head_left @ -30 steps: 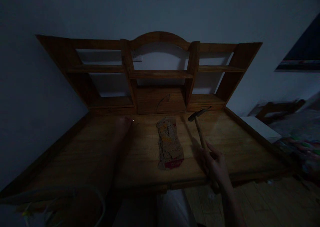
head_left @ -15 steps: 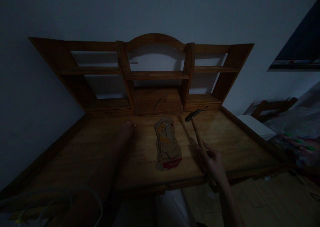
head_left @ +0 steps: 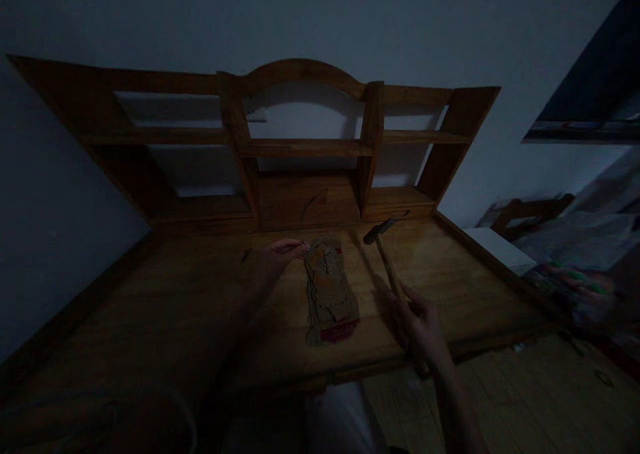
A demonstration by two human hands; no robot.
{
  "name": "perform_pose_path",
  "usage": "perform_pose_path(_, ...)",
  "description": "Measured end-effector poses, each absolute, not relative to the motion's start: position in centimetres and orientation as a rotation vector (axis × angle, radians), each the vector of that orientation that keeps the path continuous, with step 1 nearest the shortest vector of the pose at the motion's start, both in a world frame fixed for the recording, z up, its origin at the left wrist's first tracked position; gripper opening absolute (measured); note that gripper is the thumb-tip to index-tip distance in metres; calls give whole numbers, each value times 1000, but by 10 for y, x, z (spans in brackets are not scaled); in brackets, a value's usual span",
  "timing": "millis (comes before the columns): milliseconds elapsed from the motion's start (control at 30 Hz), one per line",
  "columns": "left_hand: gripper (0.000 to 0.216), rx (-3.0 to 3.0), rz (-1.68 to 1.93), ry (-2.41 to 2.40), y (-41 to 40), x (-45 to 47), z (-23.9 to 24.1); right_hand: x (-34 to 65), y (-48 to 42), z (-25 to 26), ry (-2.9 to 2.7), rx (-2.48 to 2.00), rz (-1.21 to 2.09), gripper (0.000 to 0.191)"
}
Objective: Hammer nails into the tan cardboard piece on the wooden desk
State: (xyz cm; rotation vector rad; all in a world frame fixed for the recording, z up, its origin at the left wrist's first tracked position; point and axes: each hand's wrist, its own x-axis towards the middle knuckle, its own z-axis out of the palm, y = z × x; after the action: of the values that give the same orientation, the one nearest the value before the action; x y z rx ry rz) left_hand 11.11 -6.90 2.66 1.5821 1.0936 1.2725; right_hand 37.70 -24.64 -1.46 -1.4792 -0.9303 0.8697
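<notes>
My right hand (head_left: 419, 315) is wrapped round the wooden handle of a hammer (head_left: 387, 261), whose dark metal head is raised above the desk. A torn, layered piece of brown cardboard (head_left: 333, 294) with a red strip at its near end lies on the wooden desk (head_left: 400, 347), left of the hammer. My left hand (head_left: 280, 257) is at the cardboard's far left corner, its fingers pinched together. Something small and pale shows at the fingertips, too small to name. A small dark object (head_left: 246, 255) lies on the desk left of that hand.
A wooden shelf unit (head_left: 307, 149) stands along the back of the desk against the wall. On the right are a white box-like surface (head_left: 500, 249), a wooden chair back (head_left: 533, 209) and a pile of plastic bags (head_left: 575, 274). The room is dim.
My left hand has moved right, from the bare desk to the cardboard's far left corner. My right hand still holds the hammer in nearly the same pose. The view has shifted slightly.
</notes>
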Motion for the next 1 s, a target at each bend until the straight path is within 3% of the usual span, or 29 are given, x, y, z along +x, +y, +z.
perform_pose_path(633, 25, 1801, 1044, 892, -83, 139, -28, 375, -246, -9, -972, -1527, 843, 59)
perform_pose_path(1000, 21, 1909, 1007, 905, -84, 139, -24, 375, -246, -9, -977, -1537, 830, 56)
